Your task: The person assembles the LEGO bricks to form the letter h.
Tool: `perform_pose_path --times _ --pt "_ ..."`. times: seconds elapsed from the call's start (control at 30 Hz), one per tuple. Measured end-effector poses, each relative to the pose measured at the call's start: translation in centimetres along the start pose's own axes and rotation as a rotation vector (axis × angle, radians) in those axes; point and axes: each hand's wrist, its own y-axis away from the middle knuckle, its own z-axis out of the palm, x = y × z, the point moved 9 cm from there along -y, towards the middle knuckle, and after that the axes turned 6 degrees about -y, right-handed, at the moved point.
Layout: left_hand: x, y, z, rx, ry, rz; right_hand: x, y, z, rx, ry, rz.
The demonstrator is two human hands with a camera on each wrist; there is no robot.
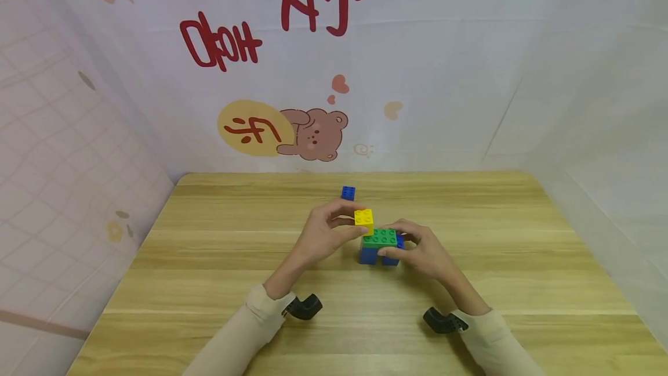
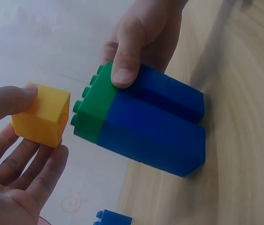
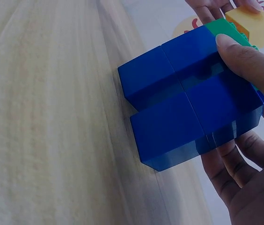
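My left hand [image 1: 325, 232] pinches a small yellow toy brick [image 1: 363, 217] between thumb and fingers. It is held just above the left end of a green studded brick [image 1: 383, 239], with a gap between them in the left wrist view. The green brick spans two upright columns of stacked blue bricks [image 2: 155, 133], which stand on the table with a slot between them. Gripping the upper right of this build is my right hand [image 1: 425, 251], its thumb [image 3: 239, 54] on the near side and its fingers behind. Blue studs show beside the green brick's right end.
A loose blue brick [image 1: 348, 192] lies near the back edge of the wooden table [image 1: 219, 248]. White printed cloth [image 1: 443, 74] rises behind the table and along its sides. A black wrist mount [image 1: 304, 307] sits at the left cuff, another at the right.
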Motion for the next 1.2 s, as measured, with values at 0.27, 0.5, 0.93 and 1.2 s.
perform_pose_path --times 0.27,0.5,0.93,1.2 --pt "0.2 0.1 0.7 -0.012 -0.047 -0.005 -0.1 0.0 0.1 0.0 0.006 -0.004" --pt "0.3 0.2 1.2 -0.021 -0.058 -0.005 0.1 0.0 0.2 -0.002 0.005 0.002" --pt "0.2 0.4 1.5 -0.028 -0.105 0.002 0.0 0.0 0.3 0.008 0.009 0.001" --pt "-0.2 0.4 1.8 -0.03 -0.086 0.032 0.1 0.2 0.1 0.018 0.017 -0.012"
